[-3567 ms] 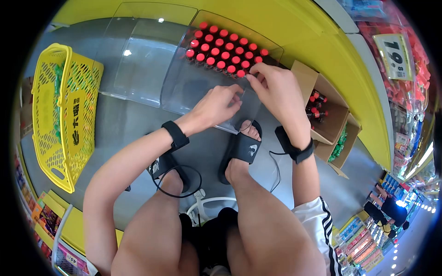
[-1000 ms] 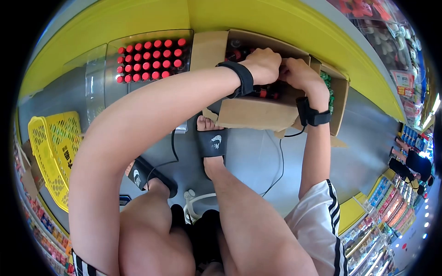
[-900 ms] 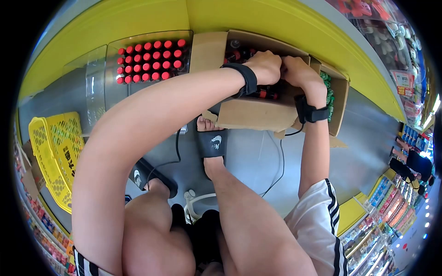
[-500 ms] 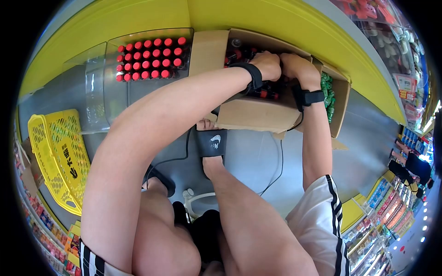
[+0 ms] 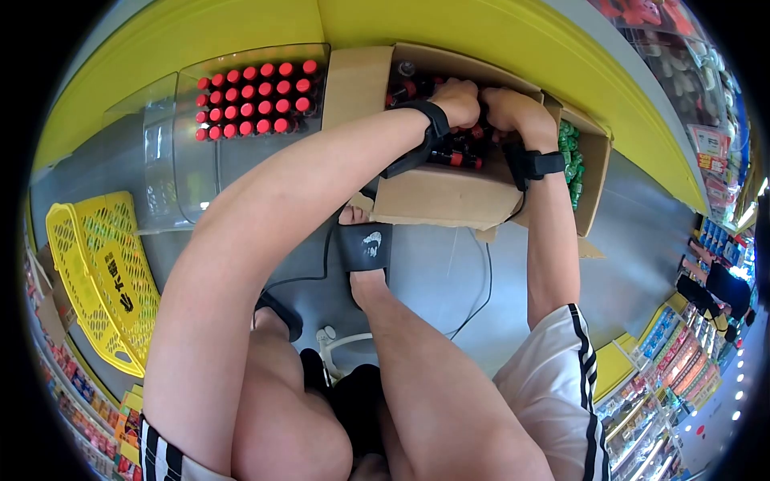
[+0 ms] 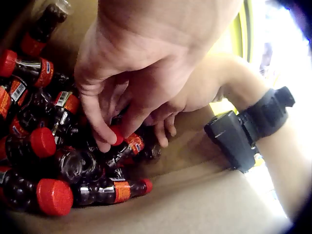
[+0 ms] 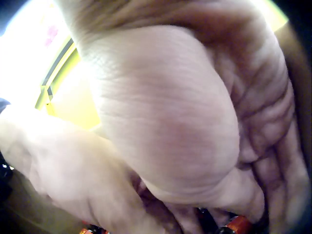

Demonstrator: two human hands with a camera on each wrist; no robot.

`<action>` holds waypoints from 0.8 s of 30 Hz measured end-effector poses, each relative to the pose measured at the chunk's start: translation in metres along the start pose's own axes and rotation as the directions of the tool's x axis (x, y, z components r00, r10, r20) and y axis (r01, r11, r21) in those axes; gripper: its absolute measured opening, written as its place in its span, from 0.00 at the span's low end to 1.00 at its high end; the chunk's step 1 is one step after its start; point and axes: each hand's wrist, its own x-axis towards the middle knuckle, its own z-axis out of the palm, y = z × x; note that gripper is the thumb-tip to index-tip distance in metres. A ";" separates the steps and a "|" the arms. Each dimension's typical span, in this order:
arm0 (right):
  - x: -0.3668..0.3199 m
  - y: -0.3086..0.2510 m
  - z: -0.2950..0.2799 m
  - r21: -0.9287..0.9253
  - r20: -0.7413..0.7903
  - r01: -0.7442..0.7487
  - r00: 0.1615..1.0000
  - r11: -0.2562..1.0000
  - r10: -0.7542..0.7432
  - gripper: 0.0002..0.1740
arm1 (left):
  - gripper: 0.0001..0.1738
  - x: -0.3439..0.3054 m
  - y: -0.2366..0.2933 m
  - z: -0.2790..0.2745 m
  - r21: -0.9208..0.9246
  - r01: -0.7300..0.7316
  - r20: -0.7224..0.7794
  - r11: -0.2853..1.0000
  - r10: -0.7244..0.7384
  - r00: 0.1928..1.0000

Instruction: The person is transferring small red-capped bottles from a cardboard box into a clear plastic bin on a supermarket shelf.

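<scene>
Small dark bottles [image 6: 102, 191] with red caps and orange-red labels lie jumbled in the open cardboard box [image 5: 449, 199]. Inside it, my left hand [image 5: 459, 104] pinches a bottle's red cap [image 6: 116, 135] between thumb and fingers, as the left wrist view shows. Close on its right is my right hand [image 5: 517, 115], fingers pointing down among the bottles; a red label [image 7: 239, 225] shows by its fingertips, but whether they grip that bottle is hidden. Left of the box, a clear bin [image 5: 188, 172] holds upright red-capped bottles [image 5: 265, 108] in rows.
Green packets [image 5: 571, 160] fill a second cardboard box [image 5: 595, 172] at the right. A yellow basket [image 5: 104, 276] stands at the left. My sandalled foot [image 5: 367, 244] is just below the box, and a thin black cable [image 5: 488, 280] hangs near it. Shelves flank both sides.
Both hands have moved from the clear bin to the cardboard box since the oldest frame. Over the last half second they have parted slightly, still inside the box, while the view has shifted slightly.
</scene>
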 end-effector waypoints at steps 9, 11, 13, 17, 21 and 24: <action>0.022 0.007 0.010 -0.035 -0.038 -0.002 0.999 0.999 0.001 0.20 | 0.21 -0.025 0.005 -0.014 0.294 -0.103 0.019 0.950 0.101 0.995; 0.023 0.003 0.008 -0.036 -0.015 -0.045 0.999 0.998 0.044 0.24 | 0.20 -0.033 0.000 -0.012 0.265 -0.177 -0.062 0.948 0.199 0.978; 0.009 -0.004 0.002 -0.163 -0.035 -0.009 0.999 0.987 0.003 0.27 | 0.19 -0.046 -0.002 -0.018 0.224 -0.202 -0.052 0.954 0.219 0.974; 0.010 0.009 0.004 -0.128 -0.144 0.108 0.982 0.986 -0.127 0.31 | 0.17 -0.064 -0.001 -0.028 0.176 -0.263 -0.063 0.949 0.277 0.959; -0.010 0.003 -0.005 -0.003 -0.086 0.236 0.968 0.972 -0.236 0.28 | 0.13 -0.095 -0.010 -0.038 0.128 -0.404 -0.199 0.906 0.423 0.884; -0.026 -0.007 -0.005 0.129 -0.062 0.265 0.964 0.956 -0.259 0.23 | 0.12 -0.109 -0.034 -0.026 0.191 -0.533 -0.475 0.825 0.552 0.685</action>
